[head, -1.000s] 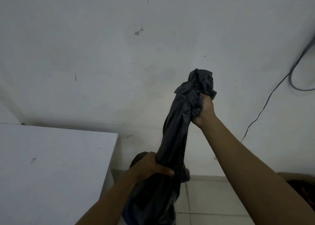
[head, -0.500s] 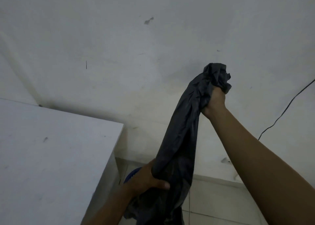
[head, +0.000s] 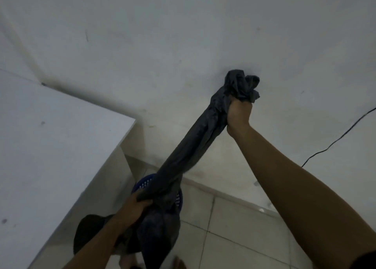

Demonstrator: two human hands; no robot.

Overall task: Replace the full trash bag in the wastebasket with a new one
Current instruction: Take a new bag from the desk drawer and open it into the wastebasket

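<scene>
Trash bag (head: 195, 146), dark grey, hung clear of the tiled floor (head: 234, 228), pulled into a long rope between two hands and above the blue wastebasket (head: 142, 184). At left, stood beside a white table (head: 50, 146), with a dark rounded mass (head: 87, 234) under the table's near edge, too dim to name. Just right of that, was clamped low down by the left hand (head: 140, 202), fingers wrapped shut round the gathered plastic over the basket's perforated rim; sagged loose and wider below that hold. Ran with its long axis on a diagonal, from near and left up to far and right, top end pointing at the wall. Was bunched at that top end in the right hand (head: 239, 114), fist closed tight, a crumpled tuft sticking out above the knuckles. Farther right, only a thin black cable (head: 335, 138) against the wall. Looked slack and empty, so probably the fresh liner being pulled straight before fitting, though not certain. Called next for finding the mouth, spreading it open and lowering it into the basket.
</scene>
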